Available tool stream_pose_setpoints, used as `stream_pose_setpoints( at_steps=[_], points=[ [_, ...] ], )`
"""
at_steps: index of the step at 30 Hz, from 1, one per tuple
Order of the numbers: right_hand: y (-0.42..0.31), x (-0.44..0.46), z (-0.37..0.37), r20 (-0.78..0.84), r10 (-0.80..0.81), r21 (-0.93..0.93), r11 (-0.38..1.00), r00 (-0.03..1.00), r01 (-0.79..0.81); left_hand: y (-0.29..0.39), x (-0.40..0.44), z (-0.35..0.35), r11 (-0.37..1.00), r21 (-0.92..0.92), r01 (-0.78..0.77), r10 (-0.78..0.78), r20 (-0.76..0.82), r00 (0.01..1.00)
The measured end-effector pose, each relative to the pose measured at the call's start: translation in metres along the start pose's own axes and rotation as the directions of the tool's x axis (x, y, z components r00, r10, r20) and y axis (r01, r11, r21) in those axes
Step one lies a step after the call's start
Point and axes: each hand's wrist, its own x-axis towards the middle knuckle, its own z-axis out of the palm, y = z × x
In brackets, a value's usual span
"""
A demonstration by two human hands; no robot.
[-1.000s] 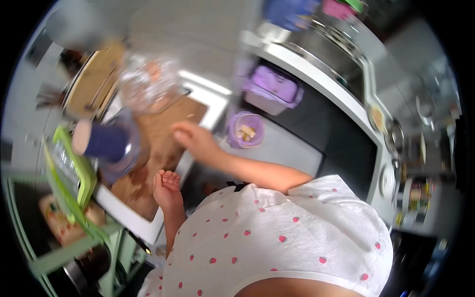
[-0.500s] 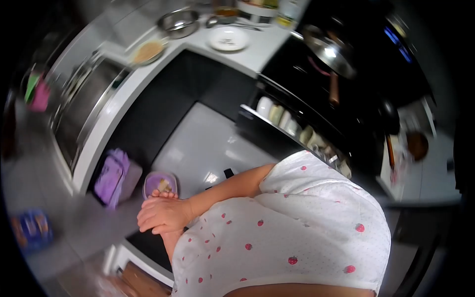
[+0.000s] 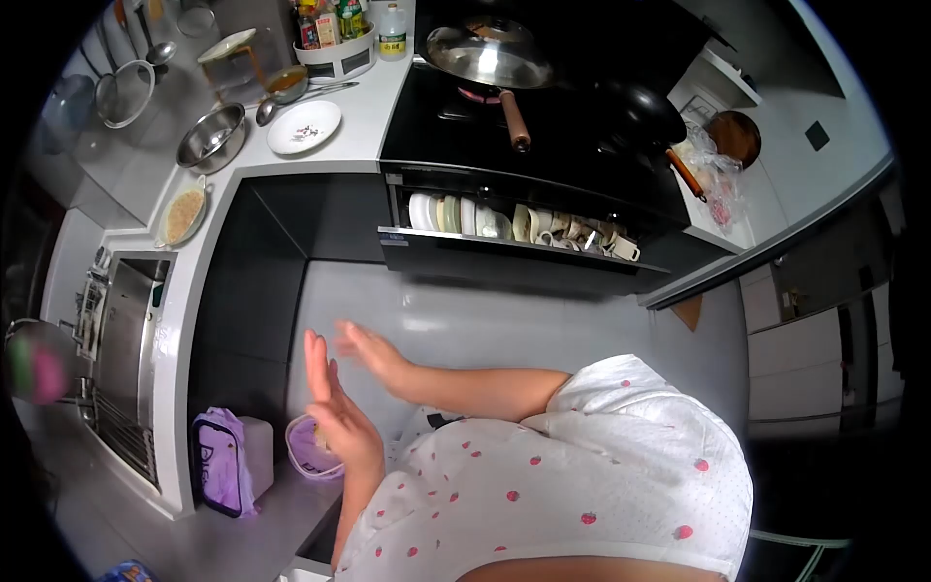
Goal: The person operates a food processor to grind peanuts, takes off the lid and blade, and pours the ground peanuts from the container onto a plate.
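Observation:
My left hand [image 3: 341, 412] is held up with its fingers stretched out, empty. My right hand [image 3: 376, 357] is beside it, a small gap between the two, its fingers extended and slightly blurred; it holds nothing either. Behind and below the left hand, a bin with a purple liner [image 3: 308, 454] stands on the floor, partly hidden by that hand. A second box-like bin with a purple bag [image 3: 221, 461] is to its left.
Ahead is a black stove with a lidded pan [image 3: 490, 58] and a pulled-out drawer of dishes [image 3: 475, 218]. The counter bears a white plate [image 3: 304, 128], a metal bowl [image 3: 211, 139] and a dish of beige food [image 3: 182, 215]. A sink [image 3: 131, 320] is at left.
My hands were together, the right over the left, above the purple-lined bin; they have come apart and risen. The view has turned towards the stove.

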Motion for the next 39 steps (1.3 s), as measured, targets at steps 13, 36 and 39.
stream_pose_setpoints(
  at_steps=[13,36,39],
  points=[
    [-0.068,-0.049,0.022,0.161,-0.368,-0.248,0.883,0.916,0.398,-0.121,0.009,-0.018,0.991,0.136,0.009,0.010,-0.140,0.990],
    [-0.042,0.098,-0.180,-0.376,0.159,0.107,0.986,0.913,-0.128,-0.208,0.116,0.122,0.493,-0.385,0.780,-0.777,0.209,0.594],
    [-0.017,0.106,-0.195,-0.472,0.195,0.199,0.974,0.860,-0.112,-0.244,0.117,0.128,0.388,-0.390,0.835,-0.834,0.237,0.498]
  ],
)
